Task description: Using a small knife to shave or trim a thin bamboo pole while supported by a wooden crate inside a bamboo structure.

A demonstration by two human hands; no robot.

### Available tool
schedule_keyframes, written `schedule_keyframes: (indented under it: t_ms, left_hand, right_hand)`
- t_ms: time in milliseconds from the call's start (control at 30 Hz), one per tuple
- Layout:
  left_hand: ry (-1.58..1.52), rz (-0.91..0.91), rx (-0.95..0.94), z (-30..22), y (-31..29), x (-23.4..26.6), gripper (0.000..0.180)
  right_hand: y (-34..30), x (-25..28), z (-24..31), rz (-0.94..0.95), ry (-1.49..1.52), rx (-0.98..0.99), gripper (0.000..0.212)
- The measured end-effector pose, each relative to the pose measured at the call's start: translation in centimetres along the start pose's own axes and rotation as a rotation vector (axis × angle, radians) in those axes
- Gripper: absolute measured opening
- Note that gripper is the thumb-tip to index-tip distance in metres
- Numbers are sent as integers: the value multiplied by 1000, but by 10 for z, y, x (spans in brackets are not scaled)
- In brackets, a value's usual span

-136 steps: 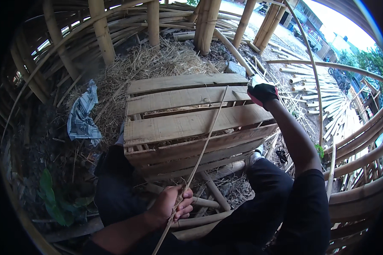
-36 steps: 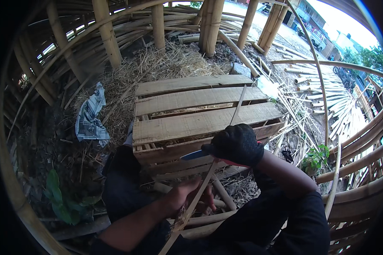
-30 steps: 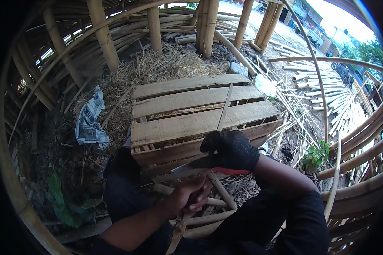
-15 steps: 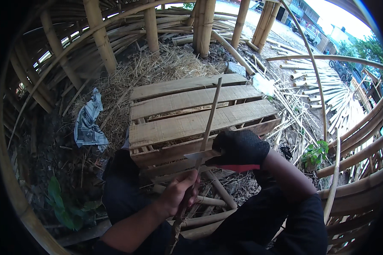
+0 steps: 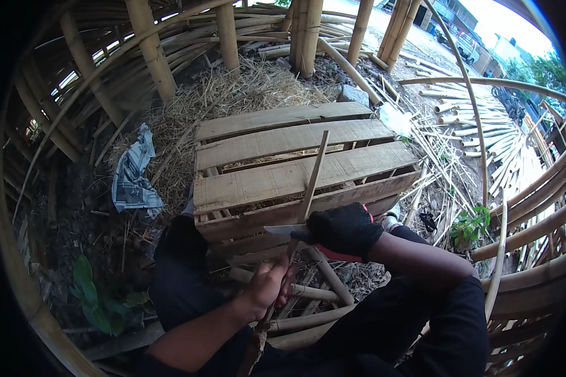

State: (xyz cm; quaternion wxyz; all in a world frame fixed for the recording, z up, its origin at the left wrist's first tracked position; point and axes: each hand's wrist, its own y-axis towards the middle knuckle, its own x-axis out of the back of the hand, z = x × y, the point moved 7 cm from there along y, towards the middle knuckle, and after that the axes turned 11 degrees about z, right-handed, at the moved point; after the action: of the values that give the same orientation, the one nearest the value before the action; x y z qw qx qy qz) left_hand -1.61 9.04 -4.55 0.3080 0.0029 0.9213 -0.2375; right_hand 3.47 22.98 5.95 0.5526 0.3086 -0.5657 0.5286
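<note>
My bare left hand [image 5: 265, 288] is closed around the lower part of a long, thin bamboo strip [image 5: 315, 173], which slants up and away from me. On my right hand [image 5: 347, 231] is a black glove with a red edge, and its fingers are wrapped around a knife. The knife's pale blade [image 5: 279, 230] points left and crosses the strip just above my left hand. The glove hides the handle. Frayed fibres hang at the strip's lower end, by my lap. Directly beyond both hands stands a slatted wooden crate [image 5: 289, 176].
Straw [image 5: 239, 94] lies heaped behind the crate, with crumpled newspaper [image 5: 134, 176] at its left. Bamboo posts [image 5: 307, 38] rise beyond. Cut bamboo poles [image 5: 484, 122] are spread at the far right. A curved bamboo railing [image 5: 534, 283] borders my right, and a green plant [image 5: 91, 295] my left.
My right hand and the knife have shifted slightly left and toward me, and the blade reaches farther past the strip. The strip's upper end sits lower in view. My left hand keeps its hold.
</note>
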Motion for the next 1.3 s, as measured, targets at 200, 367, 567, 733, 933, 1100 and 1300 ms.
schedule_keyframes:
  t_ms: [200, 367, 567, 733, 933, 1100, 1300]
  left_hand:
    - [-158, 43, 49, 6, -4, -12, 44]
    - [-254, 134, 44, 3, -6, -17, 45]
    - [-211, 75, 105, 5, -20, -19, 43]
    - [-276, 126, 143, -1, -21, -20, 44]
    - [-341, 174, 187, -9, -36, -21, 44]
    - [-298, 140, 219, -5, -34, -24, 45]
    - [-299, 163, 203, -5, -27, -26, 45]
  right_hand:
    - [12, -17, -13, -40, -67, -120, 43]
    - [25, 1, -73, -45, 17, -319, 48]
    - [12, 3, -55, -101, 19, -294, 54]
    - [8, -22, -25, 132, 98, -257, 54]
    - [8, 4, -11, 128, 267, 91, 43]
    - [14, 43, -102, -200, 218, -287, 52]
    - [38, 46, -151, -124, 188, -795, 67]
